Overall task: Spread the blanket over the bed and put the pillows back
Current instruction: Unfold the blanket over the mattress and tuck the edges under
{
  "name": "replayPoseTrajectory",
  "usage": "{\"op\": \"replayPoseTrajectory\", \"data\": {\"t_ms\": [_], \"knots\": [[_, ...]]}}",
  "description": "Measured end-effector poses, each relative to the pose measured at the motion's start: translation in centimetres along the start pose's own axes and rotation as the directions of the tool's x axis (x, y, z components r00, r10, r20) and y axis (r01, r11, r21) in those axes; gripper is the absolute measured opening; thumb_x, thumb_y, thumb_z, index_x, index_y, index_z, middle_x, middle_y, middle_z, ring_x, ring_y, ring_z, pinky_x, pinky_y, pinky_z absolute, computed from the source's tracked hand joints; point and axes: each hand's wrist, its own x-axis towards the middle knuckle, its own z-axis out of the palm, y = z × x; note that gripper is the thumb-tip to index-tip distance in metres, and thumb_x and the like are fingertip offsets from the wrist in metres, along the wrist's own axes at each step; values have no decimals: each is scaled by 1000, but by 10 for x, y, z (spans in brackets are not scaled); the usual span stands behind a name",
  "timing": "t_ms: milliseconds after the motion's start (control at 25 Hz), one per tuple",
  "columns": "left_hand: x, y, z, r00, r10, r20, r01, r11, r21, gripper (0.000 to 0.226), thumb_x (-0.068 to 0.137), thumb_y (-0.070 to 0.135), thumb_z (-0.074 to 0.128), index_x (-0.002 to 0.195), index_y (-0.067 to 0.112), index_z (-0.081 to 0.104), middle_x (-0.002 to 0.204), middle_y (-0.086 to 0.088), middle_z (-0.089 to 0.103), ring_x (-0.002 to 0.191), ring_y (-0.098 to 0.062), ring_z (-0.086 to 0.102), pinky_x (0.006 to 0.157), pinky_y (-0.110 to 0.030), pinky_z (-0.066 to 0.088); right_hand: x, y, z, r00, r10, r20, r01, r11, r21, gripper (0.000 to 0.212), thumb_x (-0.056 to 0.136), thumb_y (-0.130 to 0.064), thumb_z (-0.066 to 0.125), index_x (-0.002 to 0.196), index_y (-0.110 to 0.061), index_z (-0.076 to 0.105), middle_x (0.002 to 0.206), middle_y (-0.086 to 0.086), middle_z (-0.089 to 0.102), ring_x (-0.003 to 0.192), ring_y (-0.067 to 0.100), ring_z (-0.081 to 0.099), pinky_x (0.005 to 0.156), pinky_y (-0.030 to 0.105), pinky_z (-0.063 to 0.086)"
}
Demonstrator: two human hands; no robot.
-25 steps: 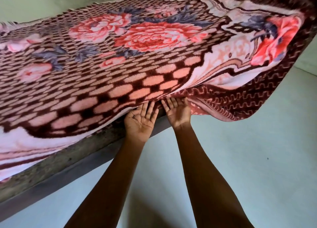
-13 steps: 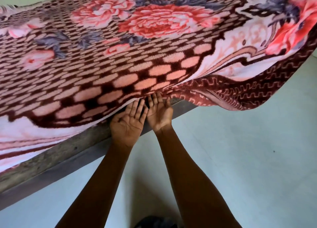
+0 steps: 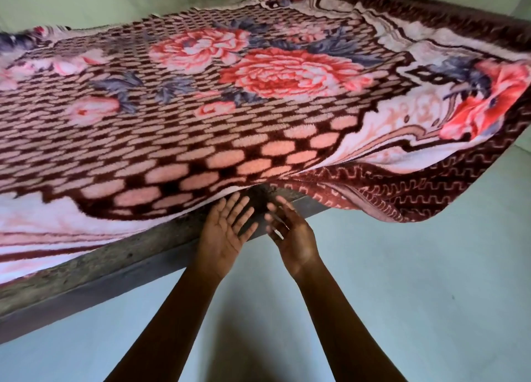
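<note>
Both my hands have drawn back from under the hem of the floral blanket [image 3: 258,108]. My left hand [image 3: 222,233] and right hand [image 3: 291,235] hover palm-up, fingers spread, holding nothing. The blanket covers the bed [image 3: 115,269]. It looks soft and likely heavy, best gripped at the overhanging hem.

Pale bluish floor [image 3: 416,295] in foreground; pale green wall [image 3: 86,2] at back.

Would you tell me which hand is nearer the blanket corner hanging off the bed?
Right: the right hand is close beside the hanging blanket corner; the left hand lies on its far side, farther away.
</note>
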Motion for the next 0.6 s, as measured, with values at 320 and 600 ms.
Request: {"op": "replayPoseTrajectory", "data": {"t_ms": [320, 600], "knots": [[-35, 122, 7, 666, 460, 588, -673, 29, 739, 38, 87, 40, 45, 123, 30, 49, 126, 22, 50, 120, 7, 45, 99, -9, 34, -14, -51, 95, 860, -304, 410, 502, 645, -577, 15, 94, -20, 49, 95, -25, 64, 94, -12, 66, 89, 0, 63, 84, 18, 49], [29, 204, -66, 792, 100, 602, -512, -425, 746, 69, 70, 83, -8, 132, 53, 6, 145, 27, 12, 134, 8, 9, 117, -22, 6, 87, -40, 157, 627, -144, 766, 661, -422, -621, 64, 92, -61, 21, 135, -23, 47, 138, -1, 49, 128, 13, 41, 105, 20, 27]]}}
